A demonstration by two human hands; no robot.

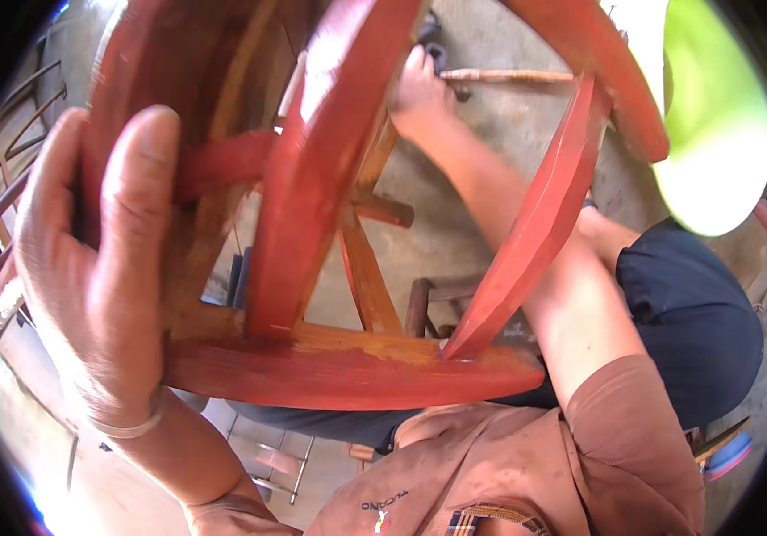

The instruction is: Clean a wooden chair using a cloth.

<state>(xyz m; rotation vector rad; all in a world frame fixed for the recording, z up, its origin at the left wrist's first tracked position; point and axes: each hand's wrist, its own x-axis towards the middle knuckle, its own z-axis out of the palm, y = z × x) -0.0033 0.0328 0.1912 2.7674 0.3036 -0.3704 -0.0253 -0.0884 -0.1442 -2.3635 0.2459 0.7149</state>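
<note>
A wooden furniture frame (350,370) with curved red-painted pieces fills the space before me. Its paint looks uneven, and orange-brown wood shows along the lower bar's upper edge. My left hand (115,268) grips the thick red side piece at the left, thumb in front and fingers behind. Beyond the frame, my right hand (424,94) reaches down toward the floor, blurred and partly covered by a red slat (330,167). A small dark object (434,57) is beside its fingers; whether the hand holds it is unclear. A thin wooden bar (507,77) runs from near that hand to the frame's right side.
A bright green rounded object (718,120) stands at the upper right. More wooden frames (5,194) are along the left. A low dark wooden piece (447,298) sits on the concrete floor (450,241) beyond the frame. A metal rack (283,462) lies below.
</note>
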